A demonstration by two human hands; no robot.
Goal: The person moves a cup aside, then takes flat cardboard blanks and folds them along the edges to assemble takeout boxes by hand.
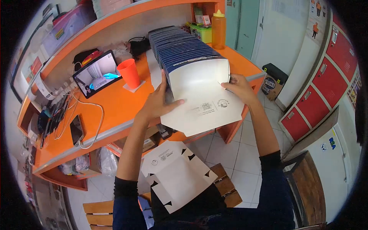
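A long row of nested dark blue takeaway boxes (pixel 180 46) lies on the orange desk. At its near end is an open cardboard food box (pixel 197 84), white inside, with a printed lid flap hanging toward me. My left hand (pixel 158 101) grips its left side, thumb on the flap and fingers along the outer wall. On the opposite side, my right hand (pixel 238 89) pinches the box's edge near the corner. A flat, unfolded box blank (pixel 180 172) with black-marked slots rests on my lap.
On the desk (pixel 115 111) stand an orange cup (pixel 129 73), a tablet (pixel 97 74), a phone (pixel 77 129) with cables, and a yellow-capped bottle (pixel 218 30). Red lockers (pixel 329 80) and a white fridge (pixel 329 157) line the right. A wooden chair (pixel 306 184) stands beside me.
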